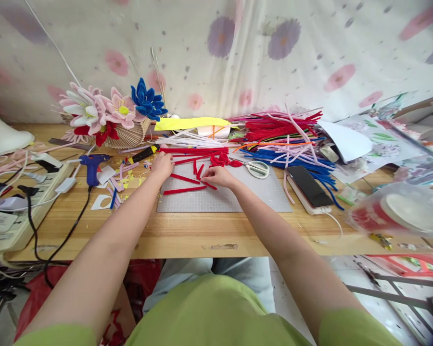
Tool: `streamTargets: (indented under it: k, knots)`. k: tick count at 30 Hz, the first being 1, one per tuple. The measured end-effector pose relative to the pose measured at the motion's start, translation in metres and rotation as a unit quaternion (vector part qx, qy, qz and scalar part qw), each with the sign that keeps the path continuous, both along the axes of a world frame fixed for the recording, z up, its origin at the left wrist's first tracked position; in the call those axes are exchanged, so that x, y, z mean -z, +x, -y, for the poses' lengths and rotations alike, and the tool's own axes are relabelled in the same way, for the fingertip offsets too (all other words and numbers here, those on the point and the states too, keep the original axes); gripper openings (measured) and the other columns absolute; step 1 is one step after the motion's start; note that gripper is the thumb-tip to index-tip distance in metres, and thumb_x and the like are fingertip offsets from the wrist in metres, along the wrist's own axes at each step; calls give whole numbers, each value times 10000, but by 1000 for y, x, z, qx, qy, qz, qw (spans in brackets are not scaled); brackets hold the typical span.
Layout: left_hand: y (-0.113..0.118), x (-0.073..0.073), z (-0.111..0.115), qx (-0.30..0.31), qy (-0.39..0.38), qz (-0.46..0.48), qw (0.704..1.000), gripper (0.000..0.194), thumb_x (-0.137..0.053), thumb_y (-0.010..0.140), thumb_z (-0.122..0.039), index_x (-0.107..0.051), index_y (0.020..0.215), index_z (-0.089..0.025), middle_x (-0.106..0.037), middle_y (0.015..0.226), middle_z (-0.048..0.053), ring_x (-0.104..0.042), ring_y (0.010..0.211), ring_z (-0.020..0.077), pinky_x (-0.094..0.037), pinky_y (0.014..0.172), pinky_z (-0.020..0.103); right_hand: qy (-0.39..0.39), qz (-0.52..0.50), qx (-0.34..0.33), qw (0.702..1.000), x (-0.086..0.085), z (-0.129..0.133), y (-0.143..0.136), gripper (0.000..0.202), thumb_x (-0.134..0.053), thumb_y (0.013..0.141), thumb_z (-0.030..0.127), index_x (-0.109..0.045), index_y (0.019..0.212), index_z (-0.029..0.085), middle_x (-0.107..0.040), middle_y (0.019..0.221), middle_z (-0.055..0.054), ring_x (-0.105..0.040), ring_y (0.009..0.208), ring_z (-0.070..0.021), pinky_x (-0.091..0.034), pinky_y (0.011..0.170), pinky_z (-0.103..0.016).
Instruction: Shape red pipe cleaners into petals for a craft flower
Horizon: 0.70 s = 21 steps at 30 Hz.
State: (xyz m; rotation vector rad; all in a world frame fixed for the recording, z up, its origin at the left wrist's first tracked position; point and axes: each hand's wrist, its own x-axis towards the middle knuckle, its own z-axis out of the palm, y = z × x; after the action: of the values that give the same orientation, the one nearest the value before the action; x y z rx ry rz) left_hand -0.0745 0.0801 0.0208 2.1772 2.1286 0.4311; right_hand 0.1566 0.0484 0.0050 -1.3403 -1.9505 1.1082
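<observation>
Several red fuzzy stems (184,191) lie toward the left edge of the grey gridded cutting mat (267,192), which sits back from the wooden desk's (187,235) near edge. My left hand (162,166) is at the mat's far left corner by stem ends, my right hand (218,177) narrowed over short pieces; I cannot tell whether either grips any. Pale-handled scissors (258,169) lie rightward.

The head camera is looking out from the wearer's head, facing forward and down across the table (187,235). The green shirt (209,312) is filling 6 o'clock at close range, the right hand (218,177) is showing mid-view, farther out, and the flowered cloth (187,53) is spanning 12 o'clock, beyond the table.
</observation>
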Motion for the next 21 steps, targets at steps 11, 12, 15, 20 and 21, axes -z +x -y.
streamTargets:
  k: [11,12,15,20,21]
  knots:
    - [-8,-2,0,73,114,-97,986,357,-254,893,-159,-547,1084,-93,-601,1027,204,-531,1022,293,-354,887,392,117,-8,102,988,-14,-9,1,167,-578,740,252,-688,846,185,-620,723,-20,-528,664,-137,-391,637,-266]
    - [-9,-5,1,86,134,-102,982,352,-251,895,-162,-556,1058,-100,-600,1023,200,-522,1035,293,-347,901,392,147,-3,125,981,-18,-10,-2,206,-563,750,238,-679,912,187,-626,768,-30,-535,691,-146,-401,658,-276]
    - [-9,-8,2,121,178,-90,972,316,-270,893,-162,-573,974,-125,-605,986,183,-518,1035,281,-346,912,388,211,55,132,967,-34,-12,-12,321,-523,786,226,-621,1090,199,-629,902,-53,-553,774,-172,-423,715,-301]
    - [-7,-1,-2,165,245,-44,954,264,-297,896,-178,-559,892,-146,-612,886,150,-555,920,259,-399,832,388,231,233,95,940,-48,-20,-31,384,-493,808,211,-582,1181,199,-557,1140,-109,-527,1024,-252,-451,760,-342]
    - [-7,1,-2,172,251,-37,952,262,-296,900,-188,-555,889,-146,-611,878,148,-557,910,258,-404,822,390,224,264,87,934,-47,-23,-34,357,-479,816,204,-607,1150,200,-560,1124,-114,-522,1036,-259,-453,757,-346]
